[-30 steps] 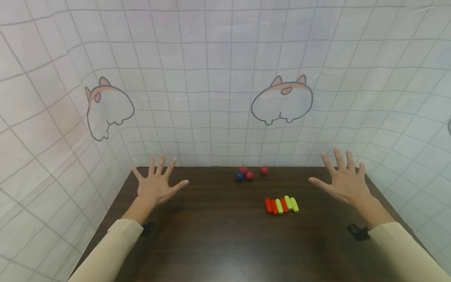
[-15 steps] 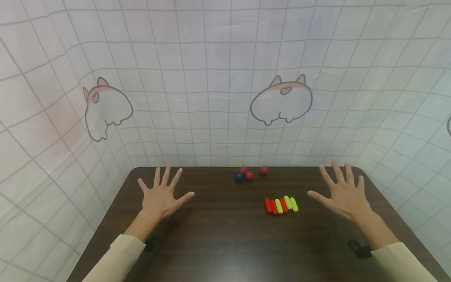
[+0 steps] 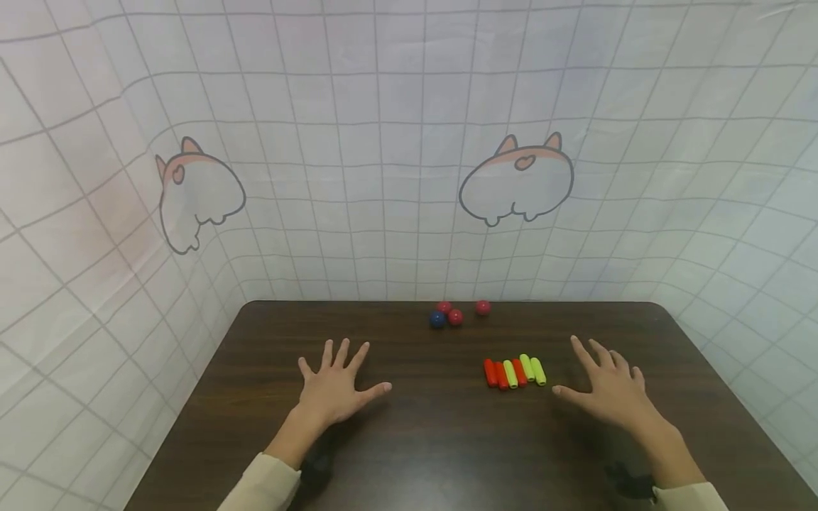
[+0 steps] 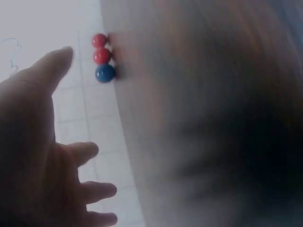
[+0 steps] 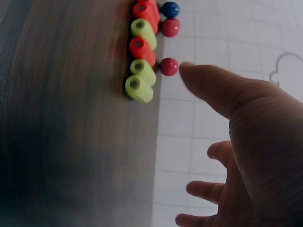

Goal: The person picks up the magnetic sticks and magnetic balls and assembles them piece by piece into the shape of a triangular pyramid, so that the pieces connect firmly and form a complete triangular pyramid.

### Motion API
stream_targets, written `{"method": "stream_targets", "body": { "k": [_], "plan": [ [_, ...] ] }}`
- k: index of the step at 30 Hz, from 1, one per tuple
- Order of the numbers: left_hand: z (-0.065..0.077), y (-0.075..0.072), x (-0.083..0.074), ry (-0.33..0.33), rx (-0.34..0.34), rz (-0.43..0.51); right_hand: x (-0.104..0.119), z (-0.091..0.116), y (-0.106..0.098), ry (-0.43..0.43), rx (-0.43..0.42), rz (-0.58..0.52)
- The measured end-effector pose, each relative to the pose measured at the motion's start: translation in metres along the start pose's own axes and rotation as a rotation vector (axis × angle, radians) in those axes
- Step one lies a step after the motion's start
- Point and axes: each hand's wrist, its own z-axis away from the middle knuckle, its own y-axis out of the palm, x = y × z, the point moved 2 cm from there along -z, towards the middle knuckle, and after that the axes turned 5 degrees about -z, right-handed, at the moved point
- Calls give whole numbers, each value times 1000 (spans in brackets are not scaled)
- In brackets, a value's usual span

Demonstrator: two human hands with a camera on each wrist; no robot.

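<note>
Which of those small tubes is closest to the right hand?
The yellow-green tube at the right end in the head view; the other five all lie farther left, away from the right hand.

dark table (image 3: 447, 447) | near far edge: red balls (image 3: 455, 317), blue ball (image 3: 437, 319) | side by side: red cylinders (image 3: 501, 376), yellow cylinders (image 3: 527, 367)

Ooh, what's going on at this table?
A person has their left hand and right hand out over the table, fingers apart, holding nothing. The row of six red and yellow tubes lies between the hands, nearer the right one, and neither hand touches it. Three red balls and a blue ball sit near the far edge.
</note>
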Motion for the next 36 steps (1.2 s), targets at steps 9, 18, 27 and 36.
{"method": "stream_targets", "body": {
  "k": [9,18,27,36],
  "plan": [
    [-11,16,-30,38,-87,240,8,-13,11,-21,48,-233],
    [-32,18,-52,32,-174,584,14,-24,15,29,79,-497],
    [-54,25,-60,56,-235,846,9,-33,31,90,67,-549],
    [-74,30,-67,3,-231,904,7,-38,43,90,83,-545]
  ]
}}
